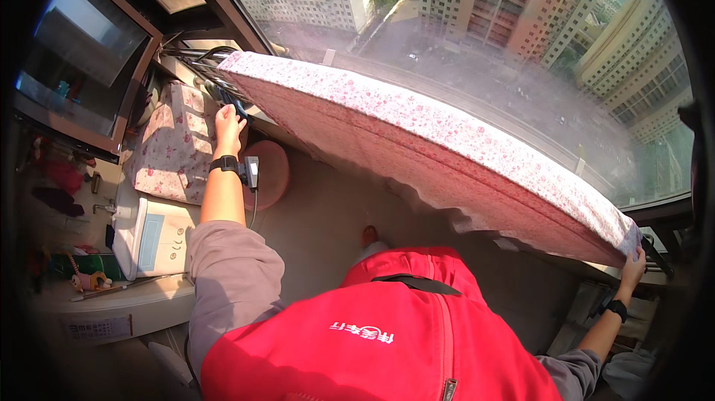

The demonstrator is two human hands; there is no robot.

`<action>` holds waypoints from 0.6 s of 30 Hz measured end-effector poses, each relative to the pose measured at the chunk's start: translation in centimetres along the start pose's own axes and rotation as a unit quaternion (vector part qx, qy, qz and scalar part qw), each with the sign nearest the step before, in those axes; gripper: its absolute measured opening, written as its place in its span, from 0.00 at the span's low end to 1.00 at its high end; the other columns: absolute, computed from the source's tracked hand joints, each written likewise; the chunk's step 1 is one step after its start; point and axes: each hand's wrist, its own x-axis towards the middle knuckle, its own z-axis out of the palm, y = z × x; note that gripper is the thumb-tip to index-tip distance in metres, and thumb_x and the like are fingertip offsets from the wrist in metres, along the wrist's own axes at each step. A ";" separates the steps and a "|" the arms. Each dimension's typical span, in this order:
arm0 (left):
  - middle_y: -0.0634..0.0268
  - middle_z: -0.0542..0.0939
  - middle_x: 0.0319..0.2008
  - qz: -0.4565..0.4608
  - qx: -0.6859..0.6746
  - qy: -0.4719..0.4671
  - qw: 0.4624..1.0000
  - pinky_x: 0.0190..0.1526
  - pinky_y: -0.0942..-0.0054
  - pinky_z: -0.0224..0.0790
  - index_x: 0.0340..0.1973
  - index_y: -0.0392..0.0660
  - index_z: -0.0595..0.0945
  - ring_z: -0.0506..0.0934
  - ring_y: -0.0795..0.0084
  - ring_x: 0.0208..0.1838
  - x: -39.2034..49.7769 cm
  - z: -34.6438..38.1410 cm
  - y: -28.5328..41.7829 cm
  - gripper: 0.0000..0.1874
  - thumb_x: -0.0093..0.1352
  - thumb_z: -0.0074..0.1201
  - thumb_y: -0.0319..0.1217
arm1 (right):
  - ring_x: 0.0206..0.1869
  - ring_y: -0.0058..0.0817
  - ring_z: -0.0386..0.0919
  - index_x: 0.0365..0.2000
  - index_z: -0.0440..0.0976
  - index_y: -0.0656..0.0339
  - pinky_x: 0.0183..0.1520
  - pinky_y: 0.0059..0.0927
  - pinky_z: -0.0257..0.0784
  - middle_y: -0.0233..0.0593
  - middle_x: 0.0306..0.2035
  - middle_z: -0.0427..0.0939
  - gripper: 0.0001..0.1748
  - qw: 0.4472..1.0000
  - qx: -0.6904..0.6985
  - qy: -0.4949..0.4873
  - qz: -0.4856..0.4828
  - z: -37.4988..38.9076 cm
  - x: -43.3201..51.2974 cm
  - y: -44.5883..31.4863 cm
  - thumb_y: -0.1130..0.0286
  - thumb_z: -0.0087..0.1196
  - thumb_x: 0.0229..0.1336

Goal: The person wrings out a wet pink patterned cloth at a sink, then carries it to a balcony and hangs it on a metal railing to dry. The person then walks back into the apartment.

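A long pink-and-white floral cloth (pixel 424 116) hangs folded over a rail along the window, its lower edge wavy. At its right end, my right hand (pixel 633 268) grips the corner of the fabric. My left hand (pixel 228 124) is raised below the cloth's left end, apart from it, with its fingers bent. Whether anything is pinched in those fingers cannot be made out. A dark blue item (pixel 237 105) is just behind them. Beside my left forearm, another floral cloth (pixel 173 149) covers a boxy object.
A round pink basin or stool (pixel 267 175) stands on the floor near my left arm. Further left are a cream-coloured appliance or box (pixel 162 239), a tap (pixel 104 208) and a striped plush toy (pixel 92 281). The framed window pane (pixel 84 60) juts in at upper left.
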 end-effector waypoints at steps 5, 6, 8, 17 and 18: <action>0.59 0.69 0.59 0.022 -0.003 0.036 0.999 0.48 0.71 0.66 0.62 0.39 0.60 0.71 0.72 0.51 10.8 1.6 0.8 0.30 0.72 0.47 0.44 | 0.58 0.46 0.68 0.48 0.71 0.67 0.61 0.38 0.61 0.52 0.52 0.71 0.22 0.989 0.091 -0.058 -0.102 2.0 -5.6 -13.9 0.72 0.59 0.51; 0.58 0.71 0.56 0.031 -0.016 0.056 0.998 0.48 0.75 0.64 0.60 0.36 0.64 0.71 0.73 0.49 12.1 2.0 0.8 0.30 0.71 0.48 0.45 | 0.58 0.46 0.67 0.48 0.71 0.67 0.61 0.38 0.61 0.52 0.53 0.70 0.23 0.988 0.089 -0.070 -0.100 2.2 -6.7 -16.2 0.72 0.59 0.51; 0.59 0.74 0.52 0.045 -0.083 0.007 0.996 0.49 0.74 0.63 0.56 0.36 0.68 0.71 0.74 0.48 13.3 2.0 0.1 0.28 0.71 0.50 0.46 | 0.60 0.47 0.65 0.50 0.70 0.66 0.63 0.39 0.59 0.53 0.55 0.69 0.24 0.985 0.091 -0.077 -0.123 2.6 -8.4 -20.0 0.72 0.60 0.50; 0.69 0.76 0.43 0.099 -0.017 -0.153 0.983 0.47 0.74 0.66 0.46 0.44 0.74 0.73 0.77 0.47 13.9 -0.4 -2.1 0.12 0.73 0.46 0.37 | 0.52 0.45 0.73 0.50 0.70 0.66 0.56 0.38 0.66 0.52 0.48 0.75 0.30 0.986 0.075 -0.137 -0.055 3.5 -7.6 -22.7 0.69 0.61 0.42; 0.67 0.76 0.44 0.087 -0.037 -0.163 0.982 0.49 0.73 0.66 0.47 0.42 0.74 0.73 0.75 0.48 14.0 -0.4 -2.1 0.12 0.74 0.45 0.35 | 0.52 0.45 0.73 0.50 0.70 0.66 0.57 0.38 0.66 0.53 0.48 0.75 0.30 0.984 0.091 -0.135 -0.069 3.8 -7.4 -22.4 0.70 0.61 0.42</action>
